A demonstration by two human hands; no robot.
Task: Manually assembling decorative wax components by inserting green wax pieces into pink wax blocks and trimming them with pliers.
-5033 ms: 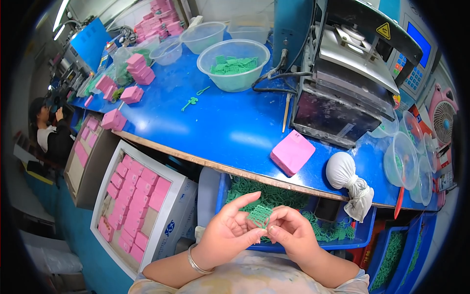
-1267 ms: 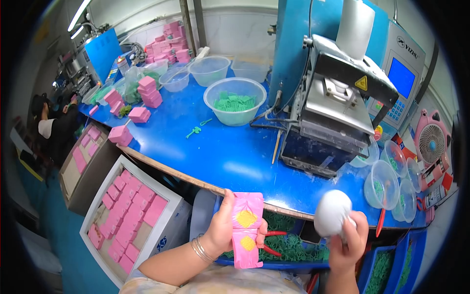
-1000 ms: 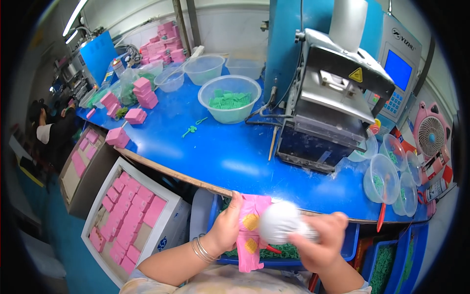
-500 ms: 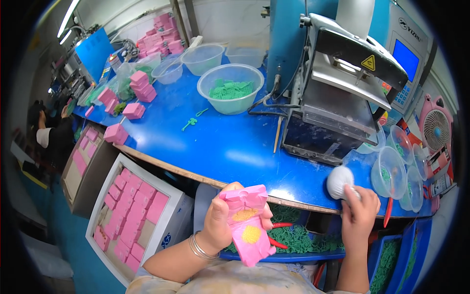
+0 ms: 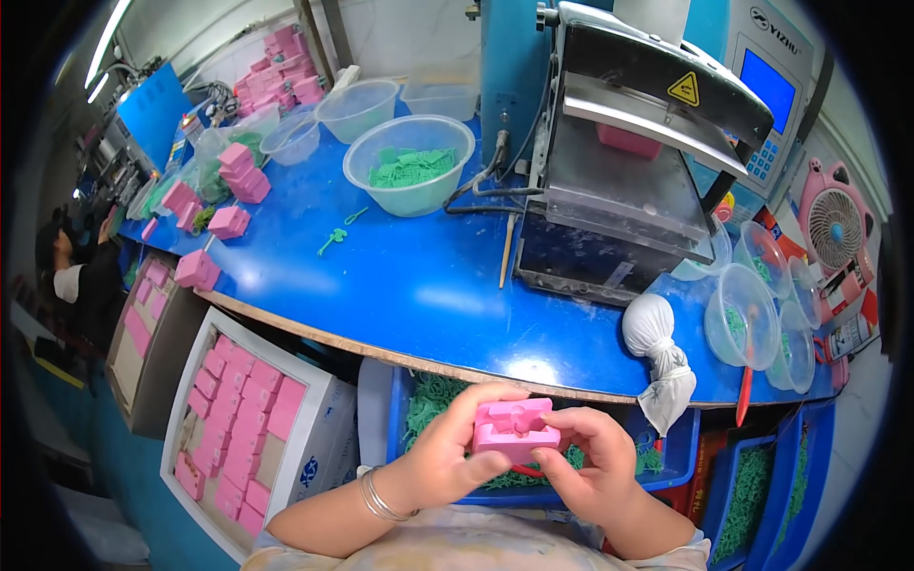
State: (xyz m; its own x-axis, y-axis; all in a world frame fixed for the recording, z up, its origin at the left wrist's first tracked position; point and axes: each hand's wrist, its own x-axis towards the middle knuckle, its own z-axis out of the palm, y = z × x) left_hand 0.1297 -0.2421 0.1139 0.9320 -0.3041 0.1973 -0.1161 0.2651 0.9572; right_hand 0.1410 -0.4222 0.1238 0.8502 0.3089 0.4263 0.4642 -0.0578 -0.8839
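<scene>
A pink block-shaped mould (image 5: 515, 427), its two parts set together and notched along the top, is held over the table's front edge. My left hand (image 5: 455, 447) grips it from the left, fingers behind and thumb in front. My right hand (image 5: 595, 462) pinches its right end between thumb and forefinger. To the right, a white cloth bag (image 5: 649, 328) with a rounded, filled head lies at the table edge, its loose tail hanging over. Below my hands, a blue tray (image 5: 571, 500) of green stringy pieces is partly hidden.
A press (image 5: 619, 205) stands at back right, with a pink shape (image 5: 628, 141) under its head. Clear bowls (image 5: 405, 195) and pink blocks (image 5: 246, 183) stand on the blue table (image 5: 381, 295). A white box (image 5: 324, 409) of pink blocks is at left. A pink fan (image 5: 836, 228) stands far right.
My right hand has let go of the white cloth bag and moved left to the mould. The mould, earlier spread apart with yellow patches showing, is now closed up. The view has shifted slightly.
</scene>
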